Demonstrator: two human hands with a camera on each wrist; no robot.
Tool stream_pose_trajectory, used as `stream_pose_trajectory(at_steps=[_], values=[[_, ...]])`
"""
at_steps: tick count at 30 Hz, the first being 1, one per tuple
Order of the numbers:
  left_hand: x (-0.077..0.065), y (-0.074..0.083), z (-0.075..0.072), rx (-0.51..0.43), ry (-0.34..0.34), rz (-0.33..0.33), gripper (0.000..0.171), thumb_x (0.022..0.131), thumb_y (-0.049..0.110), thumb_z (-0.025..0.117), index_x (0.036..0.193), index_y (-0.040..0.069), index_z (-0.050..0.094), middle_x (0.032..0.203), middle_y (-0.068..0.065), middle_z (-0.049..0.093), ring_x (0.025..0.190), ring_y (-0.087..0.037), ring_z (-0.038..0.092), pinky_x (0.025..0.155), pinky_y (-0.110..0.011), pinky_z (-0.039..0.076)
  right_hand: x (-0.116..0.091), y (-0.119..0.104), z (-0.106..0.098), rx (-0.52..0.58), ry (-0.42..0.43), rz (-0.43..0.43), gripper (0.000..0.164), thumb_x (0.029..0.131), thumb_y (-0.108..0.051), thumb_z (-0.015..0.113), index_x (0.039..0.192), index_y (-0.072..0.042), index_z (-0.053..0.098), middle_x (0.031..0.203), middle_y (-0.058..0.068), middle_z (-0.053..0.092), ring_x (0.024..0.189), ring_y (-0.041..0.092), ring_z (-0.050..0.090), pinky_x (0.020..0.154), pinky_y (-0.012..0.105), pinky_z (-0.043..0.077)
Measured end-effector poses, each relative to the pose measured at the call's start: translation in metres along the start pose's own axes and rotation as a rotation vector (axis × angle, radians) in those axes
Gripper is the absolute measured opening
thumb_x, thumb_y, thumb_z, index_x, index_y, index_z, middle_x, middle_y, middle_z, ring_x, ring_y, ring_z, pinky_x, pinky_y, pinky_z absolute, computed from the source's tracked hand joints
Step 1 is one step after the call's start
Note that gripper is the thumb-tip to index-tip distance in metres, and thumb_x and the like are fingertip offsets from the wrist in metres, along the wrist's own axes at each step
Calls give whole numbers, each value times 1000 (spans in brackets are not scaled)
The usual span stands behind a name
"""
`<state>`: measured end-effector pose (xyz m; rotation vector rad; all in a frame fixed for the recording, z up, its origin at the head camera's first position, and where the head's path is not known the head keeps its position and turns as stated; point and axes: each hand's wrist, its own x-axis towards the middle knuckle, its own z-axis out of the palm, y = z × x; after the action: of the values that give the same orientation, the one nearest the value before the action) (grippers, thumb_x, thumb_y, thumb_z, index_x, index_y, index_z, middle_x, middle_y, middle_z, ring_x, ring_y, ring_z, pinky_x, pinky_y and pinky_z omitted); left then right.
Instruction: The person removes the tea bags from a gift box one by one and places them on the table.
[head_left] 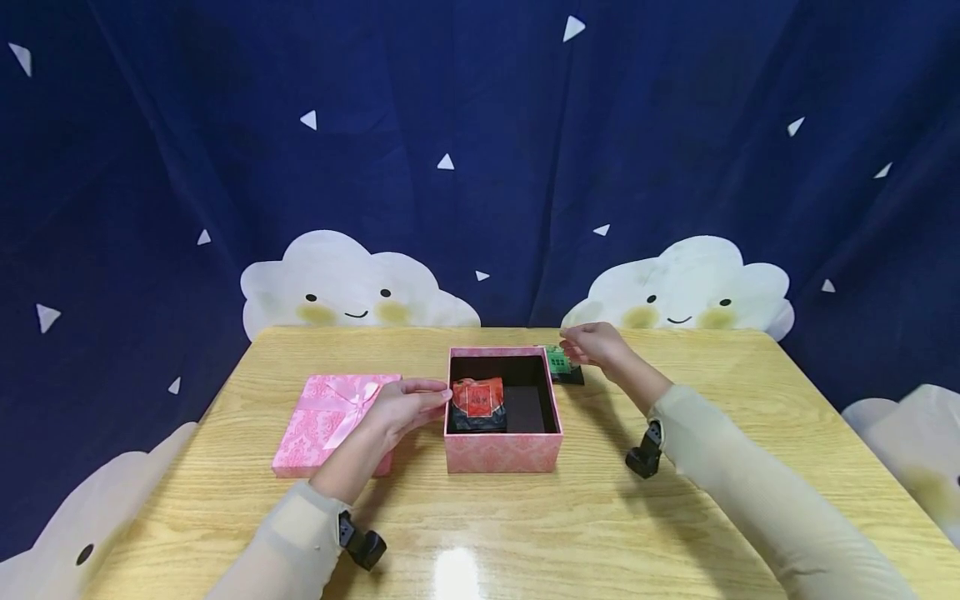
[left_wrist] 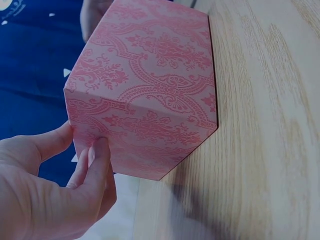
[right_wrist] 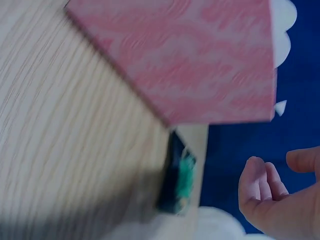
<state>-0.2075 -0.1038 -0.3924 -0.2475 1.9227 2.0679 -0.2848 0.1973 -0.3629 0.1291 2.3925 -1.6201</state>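
A pink patterned gift box stands with its top off, its dark inside showing. In its left half lies a red-and-black packet. My left hand holds the box's left side at the rim; in the left wrist view, thumb and bent fingers touch that edge and wall. To the right, my right hand hovers near a green-and-black packet with fingers loosely bent and nothing between them. The right wrist view shows that hand apart from the blurred green packet.
Left of the box lies its pink lid with a ribbon bow, partly behind my left forearm. A wooden table carries everything. Behind it hangs a dark blue curtain with clouds and white triangles.
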Motion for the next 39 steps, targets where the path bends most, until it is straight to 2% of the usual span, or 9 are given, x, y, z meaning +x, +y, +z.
stream_pose_trajectory(at_steps=[3, 7, 11, 20, 25, 28, 31, 34, 39], values=[[-1, -1, 0, -3, -7, 5, 35, 88, 0, 65, 120, -12, 57, 95, -5, 65, 84, -10, 66, 105, -42, 49, -6, -12, 7, -11, -1, -29, 46, 100, -20, 49, 130, 15, 47, 94, 9, 70, 69, -2, 61, 76, 18, 60], [-1, -1, 0, -2, -12, 8, 36, 88, 0, 64, 121, -12, 56, 94, -4, 66, 87, -12, 67, 106, -43, 48, -14, -26, 19, -24, -1, -54, 44, 99, -22, 52, 128, 11, 51, 117, 21, 65, 75, 1, 63, 83, 22, 60], [0, -1, 0, 0, -11, 6, 36, 88, 1, 64, 121, -12, 57, 93, -4, 66, 89, -13, 66, 107, -43, 48, -21, -35, 29, -30, -5, -72, 39, 98, -21, 53, 124, 8, 54, 111, 16, 66, 79, 5, 64, 88, 27, 59], [1, -2, 0, 10, 3, -4, 34, 89, 2, 65, 120, -10, 58, 98, -6, 66, 89, -14, 67, 105, -42, 49, -30, -43, 40, -27, -51, -92, 36, 98, -17, 53, 123, 8, 56, 121, 26, 63, 76, 2, 63, 80, 21, 60], [1, -1, 0, 20, 9, -6, 34, 89, 3, 65, 119, -9, 58, 98, -6, 66, 91, -15, 67, 107, -43, 48, -34, -44, 45, 7, -105, -84, 34, 98, -14, 52, 123, 10, 55, 116, 24, 65, 77, 3, 64, 80, 23, 61], [0, -1, 0, 23, 13, -7, 33, 88, 3, 65, 119, -9, 59, 96, -6, 67, 91, -15, 67, 107, -43, 47, -37, -45, 49, 53, -145, -59, 35, 98, -14, 52, 123, 12, 54, 104, 19, 69, 73, 3, 65, 76, 21, 61], [-1, -1, 0, 22, 14, -6, 33, 88, 2, 65, 119, -9, 59, 95, -5, 67, 90, -14, 66, 107, -44, 47, -37, -46, 54, 108, -213, -17, 38, 99, -12, 50, 127, 13, 50, 91, 8, 70, 70, 3, 65, 76, 20, 61], [-1, -1, 0, 22, 15, -5, 33, 88, 2, 65, 119, -9, 59, 94, -4, 67, 90, -14, 66, 107, -43, 48, -37, -47, 58, 167, -276, 54, 40, 100, -11, 47, 132, 13, 46, 82, -1, 67, 71, 4, 66, 78, 21, 61], [0, -1, 0, 20, 12, -1, 33, 88, 2, 65, 119, -10, 59, 97, -6, 66, 90, -15, 66, 107, -44, 47, -35, -49, 66, 286, -330, 229, 43, 101, -16, 45, 136, 8, 43, 79, -1, 67, 74, 7, 65, 80, 21, 60]])
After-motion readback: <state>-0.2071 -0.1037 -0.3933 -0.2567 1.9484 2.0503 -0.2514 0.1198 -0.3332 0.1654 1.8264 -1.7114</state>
